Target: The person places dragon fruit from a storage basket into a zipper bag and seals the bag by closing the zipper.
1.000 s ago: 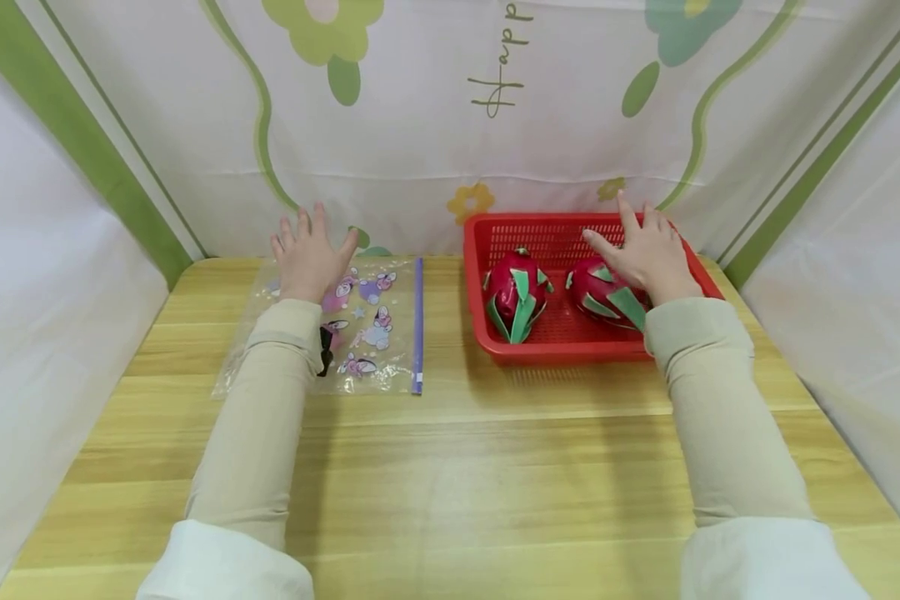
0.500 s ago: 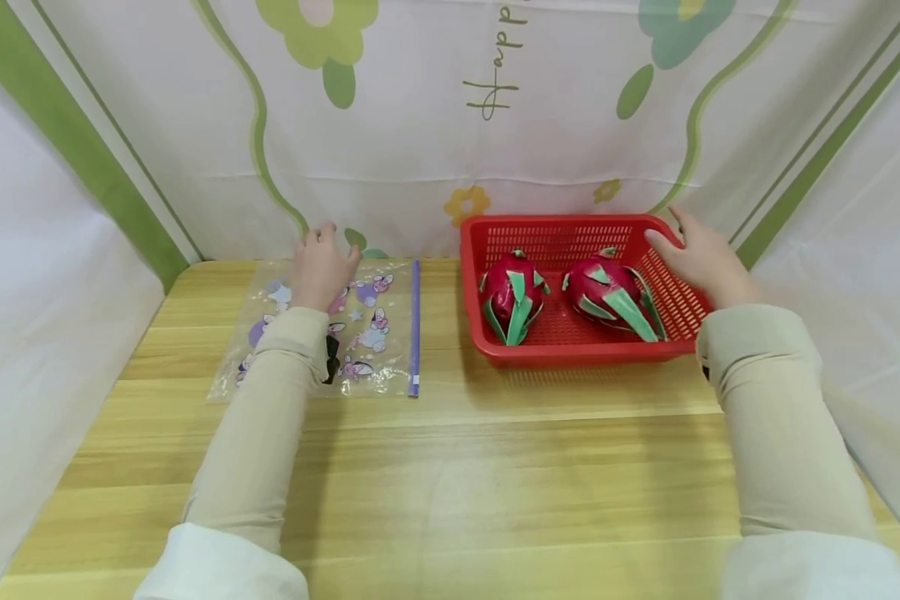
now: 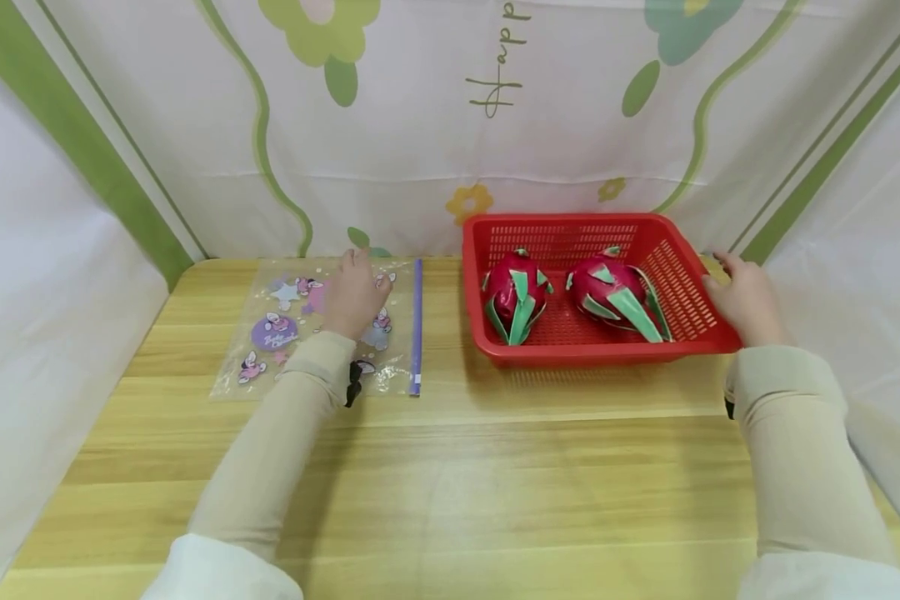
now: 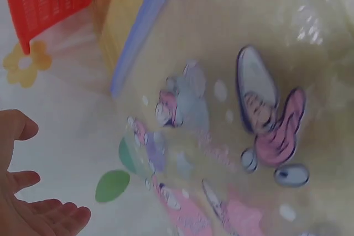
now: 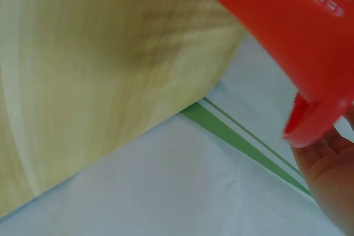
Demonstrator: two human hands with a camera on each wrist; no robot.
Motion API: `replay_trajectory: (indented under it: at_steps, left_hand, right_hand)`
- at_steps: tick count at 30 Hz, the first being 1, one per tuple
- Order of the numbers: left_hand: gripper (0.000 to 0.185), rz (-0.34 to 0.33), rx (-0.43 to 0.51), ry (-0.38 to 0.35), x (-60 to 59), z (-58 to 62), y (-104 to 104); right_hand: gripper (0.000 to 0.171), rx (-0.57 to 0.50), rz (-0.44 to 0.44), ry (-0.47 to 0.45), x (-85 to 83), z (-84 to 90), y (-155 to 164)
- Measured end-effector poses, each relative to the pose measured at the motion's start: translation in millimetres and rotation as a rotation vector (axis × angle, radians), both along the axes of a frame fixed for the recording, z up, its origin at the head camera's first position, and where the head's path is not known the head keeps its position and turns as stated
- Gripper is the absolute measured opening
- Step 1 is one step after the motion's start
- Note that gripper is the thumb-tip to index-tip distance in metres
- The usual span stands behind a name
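Observation:
Over a clear zip bag with cartoon prints and a purple slider edge hovers my left hand. Its fingers are loosely bent and hold nothing; in the left wrist view, the fingers appear apart from the bag. At the right end of a red plastic basket is my right hand, thumb at the rim. The right wrist view has its fingers just below the rim lip, partly hidden. Two red dragon fruits with green scales, one on the left and another on the right, lie inside the basket.
Bag and basket both lie on a wooden table, near its back edge. Behind it hangs a flower-printed white curtain. White cloth walls stand at the left and right.
My left hand has moved right across the bag toward its slider edge. The right hand has left the space above the basket and come down beside its right rim. Basket and bag stay put.

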State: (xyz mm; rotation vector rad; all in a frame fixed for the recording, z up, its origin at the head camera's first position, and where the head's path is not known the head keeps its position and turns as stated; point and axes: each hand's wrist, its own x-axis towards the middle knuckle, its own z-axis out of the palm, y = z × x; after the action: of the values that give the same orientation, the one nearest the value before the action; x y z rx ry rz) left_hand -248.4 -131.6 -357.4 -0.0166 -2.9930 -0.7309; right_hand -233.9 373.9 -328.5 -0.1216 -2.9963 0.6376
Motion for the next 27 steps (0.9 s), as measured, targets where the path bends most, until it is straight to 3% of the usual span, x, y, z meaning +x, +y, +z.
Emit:
replay_trajectory:
  at_steps: [6, 12, 19, 27]
  left_hand:
    - [0.061, -0.024, 0.023, -0.01, 8.6, -12.6, 11.8]
    - [0.061, -0.043, -0.041, -0.059, 12.7, -23.8, 15.9]
    - [0.059, -0.063, -0.023, -0.088, 14.7, -29.4, 20.2]
    - [0.054, -0.074, -0.008, -0.168, 18.5, -34.3, 24.5]
  right_hand:
    - [0.056, -0.002, -0.01, -0.002, 4.7, -14.2, 7.4]
    - [0.055, -0.044, 0.004, -0.003, 6.0, -22.5, 7.6]
    - [0.053, -0.056, -0.008, 0.027, 6.3, -24.7, 5.9]
    - [0.051, -0.065, -0.027, 0.058, 8.2, -28.1, 4.2]
